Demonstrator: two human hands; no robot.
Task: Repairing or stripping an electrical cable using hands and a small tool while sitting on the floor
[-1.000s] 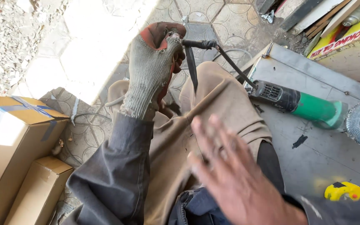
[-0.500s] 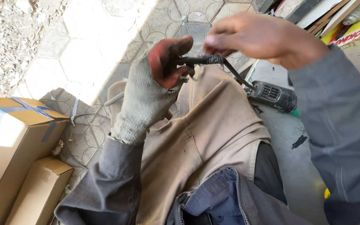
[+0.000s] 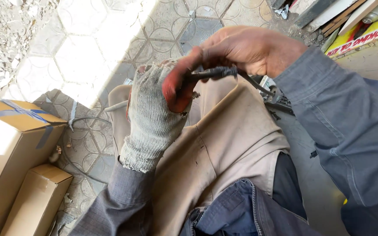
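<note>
Sunlit hexagonal paving tiles (image 3: 88, 57) with a pressed circle pattern cover the ground, gravel and rubble at their far left edge. At left stand two brown cardboard boxes (image 3: 9, 144), the larger sealed with blue tape, the smaller lying just beside it. A seated person in worn tan trousers (image 3: 224, 153) and a dark grey jacket works over the lap. The left hand (image 3: 154, 113), in a frayed grey knitted glove with a red coated palm, has its grip closed around one end of a thin black cable (image 3: 215, 73). The bare right hand (image 3: 246, 48) pinches the same cable from above, fingers curled tight on it. The cable trails right and down toward a dark tool part (image 3: 278, 98) lying on a grey metal sheet (image 3: 316, 183), mostly hidden by the right sleeve.
</note>
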